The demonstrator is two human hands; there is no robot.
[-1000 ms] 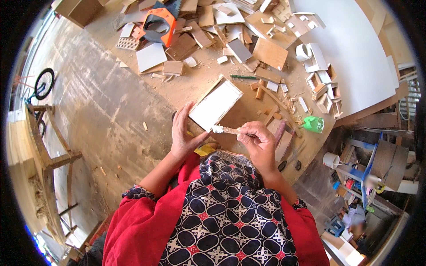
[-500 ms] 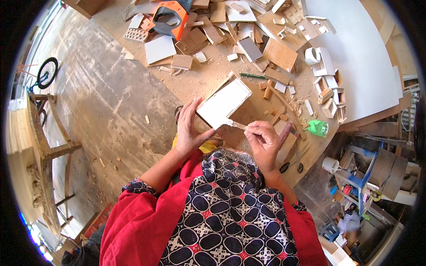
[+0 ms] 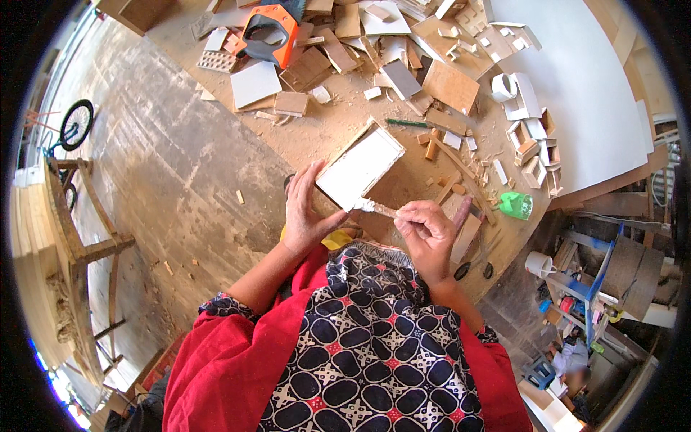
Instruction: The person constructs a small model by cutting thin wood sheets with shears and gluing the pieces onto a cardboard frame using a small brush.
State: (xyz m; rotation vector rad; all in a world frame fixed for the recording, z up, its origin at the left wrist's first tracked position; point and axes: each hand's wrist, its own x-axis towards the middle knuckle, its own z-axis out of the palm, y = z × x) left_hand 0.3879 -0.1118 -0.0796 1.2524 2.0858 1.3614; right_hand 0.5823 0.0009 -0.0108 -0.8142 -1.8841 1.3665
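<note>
Head view: a person in a red garment with a navy-and-white patterned panel (image 3: 374,345) bends over woodwork in a cluttered shop. The left hand (image 3: 302,216) is partly open, thumb spread from the fingers, gripping the near left corner of a white-faced box (image 3: 363,164) with a thin wooden rim. The box sits tilted at an angle in front of the torso; whether it rests on the brown board (image 3: 306,133) or is raised cannot be told. The right hand (image 3: 426,230) is nearly closed, thumb and fingertips pinching a thin stick (image 3: 385,210); white paste (image 3: 362,205) coats its tip at the box's near corner. Beside the right wrist lie scissors (image 3: 462,271) with dark handles, and farther right a green cup (image 3: 515,205).

Beyond the box are a green pencil (image 3: 407,122), small boxes (image 3: 531,150), a white ring (image 3: 504,88) and a heap of offcuts (image 3: 450,85), with an orange-and-black saw (image 3: 289,49) on its left; any marking on the handle is too small to read. A white sheet (image 3: 583,93) spreads at right. Toward the edges are a wooden frame (image 3: 111,248), a bicycle wheel (image 3: 76,124), a white bucket (image 3: 538,264) and another person (image 3: 572,356), blurred.
</note>
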